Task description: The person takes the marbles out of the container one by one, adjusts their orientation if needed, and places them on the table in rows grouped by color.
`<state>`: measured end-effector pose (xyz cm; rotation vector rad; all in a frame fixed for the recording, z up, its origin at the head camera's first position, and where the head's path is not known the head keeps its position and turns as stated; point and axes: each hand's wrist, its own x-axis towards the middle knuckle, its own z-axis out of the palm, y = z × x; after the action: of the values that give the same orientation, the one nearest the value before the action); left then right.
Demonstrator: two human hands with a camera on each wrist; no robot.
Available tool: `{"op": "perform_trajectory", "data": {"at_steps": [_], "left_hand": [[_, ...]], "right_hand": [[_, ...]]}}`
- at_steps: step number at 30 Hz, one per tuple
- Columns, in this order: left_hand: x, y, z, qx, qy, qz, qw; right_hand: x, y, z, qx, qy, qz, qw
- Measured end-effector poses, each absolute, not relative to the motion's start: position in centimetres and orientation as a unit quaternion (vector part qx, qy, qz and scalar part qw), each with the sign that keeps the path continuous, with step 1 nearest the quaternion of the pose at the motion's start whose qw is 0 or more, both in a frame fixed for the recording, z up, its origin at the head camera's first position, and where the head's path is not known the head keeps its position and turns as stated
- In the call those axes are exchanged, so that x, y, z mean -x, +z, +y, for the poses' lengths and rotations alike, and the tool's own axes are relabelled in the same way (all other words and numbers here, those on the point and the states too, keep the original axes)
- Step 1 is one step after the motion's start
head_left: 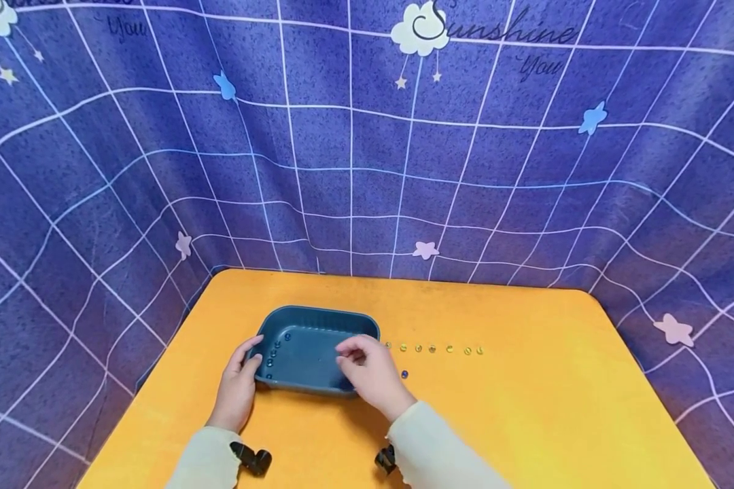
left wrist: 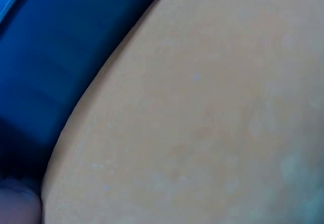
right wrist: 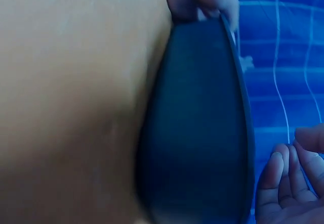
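Note:
A dark blue-green plastic tray (head_left: pixel 318 389) stands on the table, with several small dark glass marbles (head_left: pixel 273 353) along its left side. My left hand (head_left: pixel 235 390) grips the tray's left end, its fingertips over the rim. Over the right part of the tray hovers my right hand (head_left: pixel 373 373), fingers bent and thumb close to the index finger. In the right wrist view, thumb and fingertips of that right hand (right wrist: pixel 291 183) come together above the rim; I cannot tell whether a marble is between them. Filling the left wrist view's upper left is the tray's outer wall (left wrist: pixel 76 47).
To the right of the tray, several yellowish marbles (head_left: pixel 432 348) lie in a row on the yellow table (head_left: pixel 544 394). One blue marble (head_left: pixel 405 374) sits in front of that row. A purple-blue grid-patterned curtain (head_left: pixel 355 163) surrounds the table's back and sides.

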<state>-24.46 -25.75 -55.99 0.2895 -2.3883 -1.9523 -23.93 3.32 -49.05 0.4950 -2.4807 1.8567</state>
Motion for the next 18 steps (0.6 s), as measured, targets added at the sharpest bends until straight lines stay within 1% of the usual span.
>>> {"op": "perform_trajectory", "data": {"at_steps": [7, 13, 18], "left_hand": [[24.3, -55.7, -25.6, -0.084, -0.629, -0.772, 0.038], [24.4, -55.6, -25.6, -0.078, -0.632, -0.770, 0.042], [24.4, -55.6, -25.4, -0.076, -0.638, -0.765, 0.046]], "right_hand": [[24.9, -48.7, -1.3, -0.179, 0.541, -0.821, -0.044], [25.7, -48.9, -5.2, -0.162, 0.532, -0.827, -0.083], [26.4, -49.6, -7.2, -0.148, 0.511, -0.840, -0.110]]}}
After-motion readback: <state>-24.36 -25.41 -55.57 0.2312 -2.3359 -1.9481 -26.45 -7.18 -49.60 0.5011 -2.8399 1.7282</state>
